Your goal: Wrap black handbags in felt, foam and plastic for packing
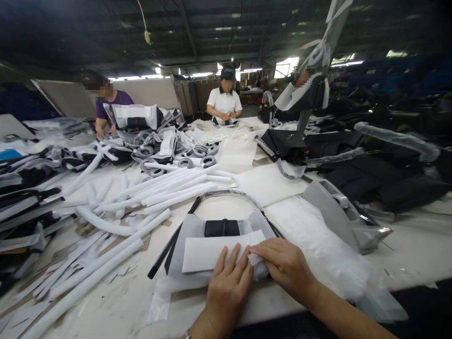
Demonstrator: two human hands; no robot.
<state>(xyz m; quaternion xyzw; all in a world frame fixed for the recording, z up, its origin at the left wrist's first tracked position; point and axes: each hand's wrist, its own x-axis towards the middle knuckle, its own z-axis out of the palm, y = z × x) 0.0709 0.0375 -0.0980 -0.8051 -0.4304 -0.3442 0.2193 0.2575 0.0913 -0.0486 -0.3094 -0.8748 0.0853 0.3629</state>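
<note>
Handbag [222,228]: one on the tabletop, two hands on it

Single black bag lies directly before the person, in a translucent wrap [178,268], one handle [229,192] arched beyond it. One white pad [205,254] across its front. Left hand [229,292]: fingers extended flat on the pad, grasping nothing. Right hand [287,263]: fingers bent, tips at one small translucent scrap [254,259]; cannot tell whether pinched.

Just right: one grey bag [332,212]. Beyond: two flat white sheets, nearer [270,181] and farther [238,153]. Left: white tubes [116,263], many, overlapping, no sure count. Across the table, three co-workers: one in purple [123,98], one in white [214,99], one mostly hidden at right.
</note>
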